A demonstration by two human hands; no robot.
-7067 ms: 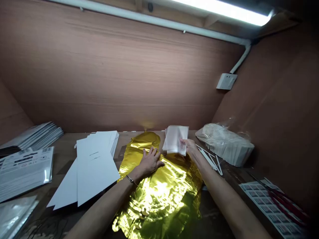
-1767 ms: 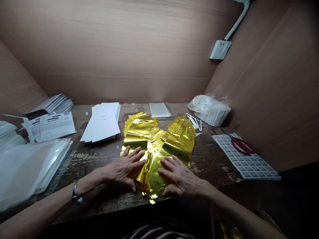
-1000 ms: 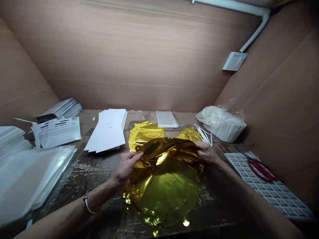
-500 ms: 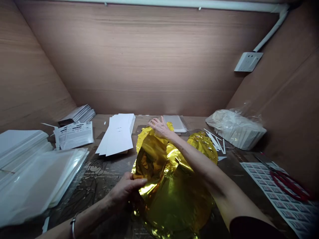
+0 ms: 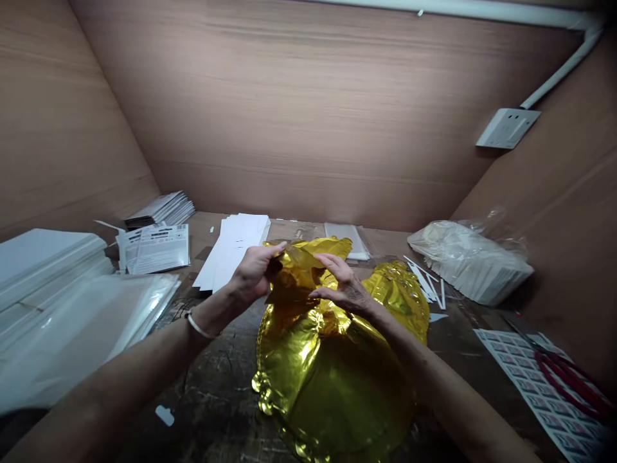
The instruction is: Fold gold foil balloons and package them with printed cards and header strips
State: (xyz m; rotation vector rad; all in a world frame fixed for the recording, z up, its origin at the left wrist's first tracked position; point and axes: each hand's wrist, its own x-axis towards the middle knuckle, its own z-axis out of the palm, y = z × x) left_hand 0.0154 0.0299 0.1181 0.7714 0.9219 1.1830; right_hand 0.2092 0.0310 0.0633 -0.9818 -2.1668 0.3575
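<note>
Shiny gold foil (image 5: 337, 379) lies crumpled and partly folded on the dark table in front of me. At its upper left, my left hand (image 5: 255, 273) pinches the raised edge of the foil between thumb and fingers. My right hand (image 5: 342, 283) is over the upper middle of the foil, thumb and fingers apart, its fingertips close to the raised part. Another lobe of the foil (image 5: 400, 296) spreads out to the right, beyond my right forearm.
White cards (image 5: 231, 251) and clear sleeves (image 5: 344, 239) lie behind the foil. Plastic bags (image 5: 106, 315) and packets (image 5: 157, 247) are on the left. On the right are a bagged stack (image 5: 475, 257), white strips (image 5: 431, 283), a sticker sheet (image 5: 535, 386) and red-handled scissors (image 5: 569, 379).
My left hand has moved up and away from me with the foil edge. My right hand has drawn back from the far edge toward the middle. The camera view has shifted slightly.
</note>
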